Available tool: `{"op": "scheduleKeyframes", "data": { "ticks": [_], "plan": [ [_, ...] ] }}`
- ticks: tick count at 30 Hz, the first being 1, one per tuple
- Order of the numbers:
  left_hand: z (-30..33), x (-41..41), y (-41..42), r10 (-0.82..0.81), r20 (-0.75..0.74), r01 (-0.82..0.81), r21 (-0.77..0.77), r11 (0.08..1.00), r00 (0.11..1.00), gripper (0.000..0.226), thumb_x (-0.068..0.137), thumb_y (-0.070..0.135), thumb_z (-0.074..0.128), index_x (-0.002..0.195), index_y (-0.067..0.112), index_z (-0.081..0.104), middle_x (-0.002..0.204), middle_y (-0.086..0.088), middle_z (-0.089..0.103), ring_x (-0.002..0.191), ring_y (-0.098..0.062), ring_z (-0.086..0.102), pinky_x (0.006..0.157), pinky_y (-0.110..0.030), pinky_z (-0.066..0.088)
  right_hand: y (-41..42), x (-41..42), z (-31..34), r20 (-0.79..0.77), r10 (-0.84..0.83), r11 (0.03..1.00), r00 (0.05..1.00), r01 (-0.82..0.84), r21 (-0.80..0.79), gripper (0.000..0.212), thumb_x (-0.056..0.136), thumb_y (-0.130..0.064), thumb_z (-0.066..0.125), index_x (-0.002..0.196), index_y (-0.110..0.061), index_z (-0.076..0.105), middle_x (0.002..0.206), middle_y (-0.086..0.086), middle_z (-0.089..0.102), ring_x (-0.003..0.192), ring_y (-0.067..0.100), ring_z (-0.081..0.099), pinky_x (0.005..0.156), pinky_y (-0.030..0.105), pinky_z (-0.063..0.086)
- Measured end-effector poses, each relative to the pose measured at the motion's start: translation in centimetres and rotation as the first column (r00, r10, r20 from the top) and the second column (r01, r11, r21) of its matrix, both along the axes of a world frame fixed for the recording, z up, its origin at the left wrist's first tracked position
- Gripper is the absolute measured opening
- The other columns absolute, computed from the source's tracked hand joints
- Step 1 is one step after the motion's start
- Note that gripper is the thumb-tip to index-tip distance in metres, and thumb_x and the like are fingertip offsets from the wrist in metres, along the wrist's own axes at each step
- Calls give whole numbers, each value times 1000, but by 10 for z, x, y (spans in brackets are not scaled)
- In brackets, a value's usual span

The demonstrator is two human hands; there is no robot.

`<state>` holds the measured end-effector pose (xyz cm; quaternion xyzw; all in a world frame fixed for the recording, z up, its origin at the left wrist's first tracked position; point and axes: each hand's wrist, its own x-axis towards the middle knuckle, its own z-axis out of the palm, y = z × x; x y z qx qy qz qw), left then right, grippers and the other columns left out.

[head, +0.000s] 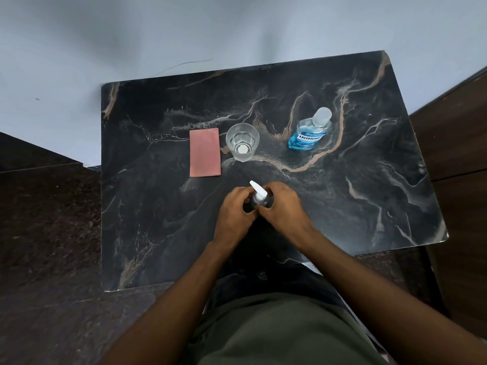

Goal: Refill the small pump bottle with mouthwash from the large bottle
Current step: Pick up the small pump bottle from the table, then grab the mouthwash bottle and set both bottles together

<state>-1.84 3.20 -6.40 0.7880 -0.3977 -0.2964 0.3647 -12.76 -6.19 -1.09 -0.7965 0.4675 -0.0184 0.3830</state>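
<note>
The small clear pump bottle (pixel 258 196) with a white pump head stands upright on the dark marble table (pixel 158 219), near its middle front. My left hand (pixel 235 213) grips it from the left and my right hand (pixel 283 206) grips it from the right, so most of its body is hidden. The large bottle of blue mouthwash (pixel 309 133) stands capped at the back right, well apart from both hands.
A clear drinking glass (pixel 242 142) stands behind the pump bottle, with a pink folded cloth (pixel 205 152) lying flat to its left. A pale wall runs behind the table. Dark floor lies to the left and wooden furniture (pixel 453 133) to the right.
</note>
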Motion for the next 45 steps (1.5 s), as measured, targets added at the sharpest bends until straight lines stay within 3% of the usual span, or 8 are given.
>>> {"op": "scheduleKeyframes", "data": {
  "ticks": [12,18,21,24,29,36,40,45],
  "plan": [
    [1,1,8,8,-113,-9,-4,1000,994,63,76,20,85,134,22,61,123,6,61,109,-13,61,96,-36,54,-18,-12,16,39,-24,978,999,16,207,87,55,-48,92,129,-19,56,115,-6,56,98,9,57,81,21,45],
    [16,14,14,-85,-128,82,-33,996,988,105,66,14,95,154,30,40,140,10,44,116,0,52,99,-17,48,-53,-26,55,201,-256,956,946,217,197,61,61,-62,76,105,-20,67,94,-5,67,77,8,62,64,24,53],
    [34,20,11,-67,-141,55,-84,995,988,120,62,26,98,157,35,26,143,10,43,118,-4,53,97,-10,43,-74,-28,63,233,-318,947,919,321,27,37,73,-45,80,98,-21,69,82,-8,68,69,4,63,62,15,51],
    [57,23,3,11,-158,-38,-166,985,987,109,68,47,87,156,36,25,145,6,47,120,-8,54,97,-15,44,-95,-26,61,247,-351,910,903,391,-140,21,81,-19,81,98,-16,69,89,-2,67,77,9,63,72,24,56],
    [84,28,-20,40,-106,-64,-236,970,994,67,85,50,69,145,29,49,140,4,56,121,-6,54,101,-15,42,-130,-23,49,235,-343,865,910,403,-298,44,77,-17,84,111,-19,57,113,0,53,91,3,48,71,3,41],
    [93,24,-48,-32,-99,13,-192,981,995,46,95,27,70,138,31,55,126,10,63,121,-12,58,110,-39,47,-172,-23,28,-11,-208,953,978,200,-228,69,73,-11,86,132,-15,53,133,5,54,121,24,41,93,30,34],
    [93,21,-56,-47,-70,32,-198,980,996,44,93,29,66,136,36,55,121,14,64,114,-8,60,106,-36,49,-181,-23,22,-29,-179,964,983,170,-205,55,74,-8,85,124,-11,61,125,10,64,116,28,55,96,40,48],
    [89,17,-63,-7,-65,-5,-180,984,998,48,95,23,68,140,32,53,127,12,62,113,-7,59,95,-14,45,-184,-24,20,43,-160,975,986,165,-152,52,76,-8,84,124,-13,65,120,10,68,111,26,62,91,33,46]
  ]
}}
